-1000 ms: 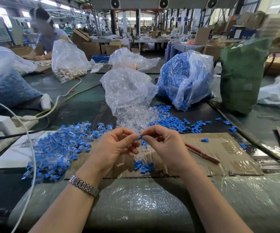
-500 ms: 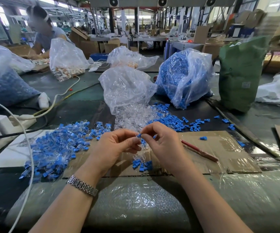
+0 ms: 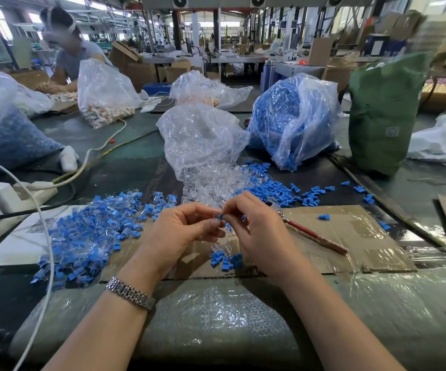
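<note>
We pinch a small blue cap (image 3: 220, 216) between both thumbs and forefingers. Left hand (image 3: 181, 231) and right hand (image 3: 259, 231) fingertips meet over the cardboard sheet (image 3: 350, 236).

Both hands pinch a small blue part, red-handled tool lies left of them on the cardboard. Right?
No: the head view shows the red-handled tool right of them, on the cardboard. The left hand and right hand do pinch the small blue part.

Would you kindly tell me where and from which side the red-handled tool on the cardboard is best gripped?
Grip the red-handled tool mid-handle, from above, fingers across its width. It lies flat and slanted on the cardboard, with the handle clear of parts and the metal head beside the right hand. That hand and the left hand together pinch a blue piece.
</note>
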Demonstrator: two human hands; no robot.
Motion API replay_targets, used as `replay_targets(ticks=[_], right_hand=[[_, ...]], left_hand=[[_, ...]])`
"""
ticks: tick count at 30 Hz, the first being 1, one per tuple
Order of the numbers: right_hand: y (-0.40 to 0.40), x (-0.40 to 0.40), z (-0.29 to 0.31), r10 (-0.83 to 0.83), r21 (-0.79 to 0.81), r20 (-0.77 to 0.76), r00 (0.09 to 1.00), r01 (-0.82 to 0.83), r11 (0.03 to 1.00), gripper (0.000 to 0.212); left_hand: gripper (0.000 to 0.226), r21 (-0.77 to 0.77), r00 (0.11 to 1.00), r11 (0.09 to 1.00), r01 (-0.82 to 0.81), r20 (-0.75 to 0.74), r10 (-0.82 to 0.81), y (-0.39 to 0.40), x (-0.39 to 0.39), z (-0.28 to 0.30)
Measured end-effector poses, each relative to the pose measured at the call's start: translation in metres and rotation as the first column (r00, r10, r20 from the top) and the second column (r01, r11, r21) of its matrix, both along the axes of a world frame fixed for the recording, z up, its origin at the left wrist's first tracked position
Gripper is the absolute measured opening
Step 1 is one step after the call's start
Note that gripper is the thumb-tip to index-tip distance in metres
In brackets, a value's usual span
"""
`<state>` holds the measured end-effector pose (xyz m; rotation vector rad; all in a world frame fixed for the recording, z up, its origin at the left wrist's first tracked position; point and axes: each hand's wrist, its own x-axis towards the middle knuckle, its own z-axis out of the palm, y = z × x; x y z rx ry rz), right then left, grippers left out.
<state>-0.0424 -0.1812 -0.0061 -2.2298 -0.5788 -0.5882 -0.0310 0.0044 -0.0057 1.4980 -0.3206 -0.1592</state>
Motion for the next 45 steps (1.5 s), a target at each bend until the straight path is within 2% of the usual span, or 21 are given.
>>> replay_targets(ticks=[6, 8, 10, 11, 12, 13, 15, 17, 20, 22, 25, 26, 28, 30, 33, 41, 45], right_hand=[[-0.001, -0.003, 0.003, 0.002, 0.014, -0.017, 1.000, -0.002, 1.000, 0.004], [-0.003, -0.004, 0.006, -0.010, 0.066, -0.071, 0.997, 0.014, 0.998, 0.012], [-0.009, -0.005, 0.011, -0.105, 0.112, -0.143, 0.984, 0.121, 0.986, 0.024], [-0.016, -0.004, 0.011, -0.219, 0.039, -0.176, 0.960, 0.229, 0.973, 0.031], [-0.024, -0.003, 0.012, -0.372, -0.121, -0.203, 0.906, 0.353, 0.928, 0.041], [-0.031, -0.003, 0.011, -0.524, -0.315, -0.222, 0.822, 0.449, 0.836, 0.052], [-0.042, -0.008, 0.010, -0.708, -0.599, -0.266, 0.655, 0.463, 0.653, 0.069], [-0.046, -0.013, 0.008, -0.742, -0.686, -0.274, 0.612, 0.416, 0.596, 0.069], [-0.046, -0.014, 0.012, -0.698, -0.656, -0.246, 0.672, 0.415, 0.631, 0.039], [-0.046, -0.013, 0.021, -0.623, -0.522, -0.354, 0.697, 0.406, 0.750, 0.024], [-0.043, -0.014, 0.038, -0.365, -0.190, -0.586, 0.724, 0.315, 0.930, 0.023], [-0.040, -0.015, 0.045, -0.253, -0.097, -0.655, 0.712, 0.253, 0.963, 0.021], [-0.033, -0.016, 0.057, -0.055, 0.010, -0.771, 0.635, 0.098, 0.995, 0.023], [-0.024, -0.017, 0.063, 0.012, -0.008, -0.821, 0.570, -0.032, 0.999, 0.027], [-0.012, -0.017, 0.065, 0.009, -0.069, -0.810, 0.587, -0.110, 0.992, 0.029], [-0.004, -0.016, 0.061, 0.048, -0.017, -0.803, 0.594, -0.103, 0.995, 0.030], [0.002, -0.021, 0.053, -0.024, -0.072, -0.760, 0.649, -0.048, 0.996, 0.051]], left_hand=[[0.022, 0.002, 0.998, 1.000, 0.021, -0.060, -0.021, 0.003, 0.002, -0.002], [0.022, -0.008, 0.997, 1.000, 0.028, -0.065, -0.028, 0.003, 0.002, -0.003], [0.022, -0.048, 0.997, 0.999, 0.015, -0.074, -0.018, 0.003, 0.003, -0.003], [0.021, -0.065, 0.997, 0.998, 0.006, -0.076, -0.011, 0.003, 0.003, -0.003], [0.020, -0.075, 0.997, 0.997, 0.000, -0.076, -0.006, 0.004, 0.003, -0.003], [0.019, -0.079, 0.997, 0.997, -0.003, -0.076, -0.003, 0.004, 0.004, -0.003], [0.019, -0.081, 0.997, 0.997, -0.009, -0.071, 0.003, 0.005, 0.005, -0.003], [0.020, -0.091, 0.998, 0.996, -0.016, -0.065, 0.010, 0.006, 0.006, -0.003], [0.021, -0.136, 0.996, 0.990, -0.027, -0.083, 0.016, 0.006, 0.007, -0.004], [0.020, -0.196, 0.994, 0.979, -0.048, -0.106, 0.028, 0.006, 0.007, -0.003], [0.020, -0.267, 0.989, 0.961, -0.074, -0.144, 0.036, 0.006, 0.007, -0.001], [0.021, -0.290, 0.987, 0.954, -0.076, -0.157, 0.031, 0.007, 0.007, 0.000], [0.023, -0.332, 0.986, 0.940, -0.076, -0.165, 0.021, 0.008, 0.007, 0.001], [0.023, -0.355, 0.987, 0.932, -0.080, -0.160, 0.023, 0.008, 0.007, 0.002], [0.023, -0.357, 0.986, 0.930, -0.083, -0.165, 0.024, 0.007, 0.007, 0.003], [0.027, -0.262, 0.994, 0.963, -0.060, -0.103, 0.033, 0.005, 0.006, 0.002], [0.022, -0.180, 0.996, 0.981, -0.078, -0.067, 0.067, 0.005, 0.006, 0.001]])
